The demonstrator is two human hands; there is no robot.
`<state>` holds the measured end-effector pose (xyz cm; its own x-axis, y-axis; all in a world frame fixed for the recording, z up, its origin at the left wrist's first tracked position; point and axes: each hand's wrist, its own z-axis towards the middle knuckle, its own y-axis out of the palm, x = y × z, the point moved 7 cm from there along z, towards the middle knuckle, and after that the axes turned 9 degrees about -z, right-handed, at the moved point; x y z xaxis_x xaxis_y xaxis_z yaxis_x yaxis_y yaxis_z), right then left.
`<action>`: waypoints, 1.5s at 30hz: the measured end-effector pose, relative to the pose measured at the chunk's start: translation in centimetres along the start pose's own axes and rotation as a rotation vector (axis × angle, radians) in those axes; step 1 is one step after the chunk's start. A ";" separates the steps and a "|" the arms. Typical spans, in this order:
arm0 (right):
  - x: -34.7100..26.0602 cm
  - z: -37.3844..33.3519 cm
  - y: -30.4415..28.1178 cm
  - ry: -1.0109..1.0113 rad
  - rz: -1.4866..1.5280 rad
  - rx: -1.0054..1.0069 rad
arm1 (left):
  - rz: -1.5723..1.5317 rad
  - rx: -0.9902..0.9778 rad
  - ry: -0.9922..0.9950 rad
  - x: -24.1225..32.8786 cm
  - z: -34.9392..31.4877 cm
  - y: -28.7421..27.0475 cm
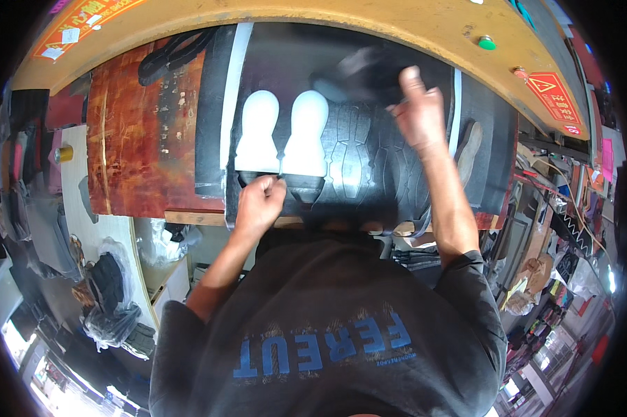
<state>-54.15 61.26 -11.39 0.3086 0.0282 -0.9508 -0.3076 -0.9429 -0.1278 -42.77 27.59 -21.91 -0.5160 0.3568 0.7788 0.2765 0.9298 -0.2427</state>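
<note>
Two white insole-shaped pieces (261, 132) lie side by side on a black sheet (279, 52) in front of me. My left hand (261, 201) is closed at their near edge, fingers pinched together beside the narrow gap between them; what it grips is hidden. Farther right, my right hand (421, 111) is raised over the sheet, its fingers curled and one digit pointing up. At its fingers is a dark piece (365, 73), smeared by motion and apparently held. Sole-shaped outlines (352, 149) mark the black sheet between the white pieces and my right forearm.
A yellow machine beam (369, 21) with a green button (486, 43) arches across the far side. On the left is a worn reddish-brown board (140, 139) with a dark strip loop (174, 55). A grey sole-shaped piece (470, 149) lies at the right.
</note>
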 end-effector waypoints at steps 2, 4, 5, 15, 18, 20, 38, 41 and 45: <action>-4.4 0.4 -3.3 -0.380 0.000 0.024 | 0.154 0.341 0.576 4.3 -4.7 -0.7; -5.4 -0.8 -4.8 -0.463 -0.367 0.029 | 0.148 0.253 0.468 4.2 -5.3 1.4; -5.4 -2.3 -4.0 -0.568 -0.458 -0.155 | 0.142 0.190 0.467 4.6 -4.5 2.9; 12.9 -12.8 1.6 -1.026 -1.154 -0.917 | -0.865 -0.638 -0.487 -1.7 2.9 11.5; 12.0 -11.7 1.7 -1.030 -1.087 -0.904 | -0.849 -0.666 -0.438 -1.0 2.9 11.8; 9.8 -10.3 2.3 -0.993 -1.122 -0.975 | -0.810 -0.532 -0.365 -0.2 2.3 11.3; -8.9 7.1 -13.4 -0.697 -0.042 -0.024 | 0.437 0.063 0.288 2.4 -2.5 16.1; -5.7 2.1 -14.1 -0.959 -0.644 -0.158 | 0.296 -0.016 0.168 3.0 -2.2 17.1; 4.7 -6.8 -10.8 -1.073 -1.015 -0.694 | -0.025 -0.244 -0.096 2.6 -0.6 20.0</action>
<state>-43.25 69.33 -12.59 -0.7036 0.6201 -0.3471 0.1524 -0.3454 -0.9260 -38.10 47.02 -24.44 -0.5967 0.3517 0.7213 0.4439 0.8934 -0.0684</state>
